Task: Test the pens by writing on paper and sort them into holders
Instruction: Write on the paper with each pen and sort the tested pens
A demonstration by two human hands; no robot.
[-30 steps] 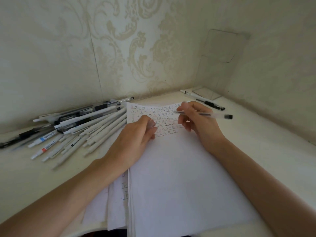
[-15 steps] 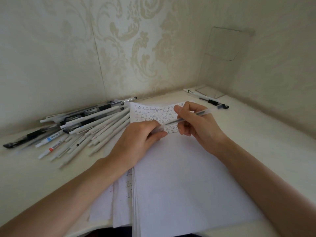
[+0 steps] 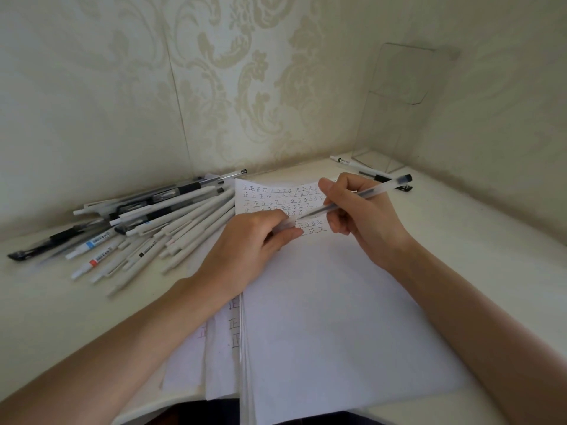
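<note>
Your pale surface (image 3: 460, 240) carries a stack of paper (image 3: 337, 317), with rows of written marks at its far end. A pile of pens (image 3: 159, 228) lies left of it, a clear holder (image 3: 395, 118) stands in the far corner. Your right hand (image 3: 365, 219) pinches a clear pen (image 3: 362, 196), tip toward the paper. Your left hand (image 3: 248, 240) is curled, fingers pressed together on a small translucent cap (image 3: 288, 223).

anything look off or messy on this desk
Nothing is damaged or spilled. The untested pens lie in a loose, overlapping heap at left, and two pens lie on the desk beside the clear holder, not in it.
</note>
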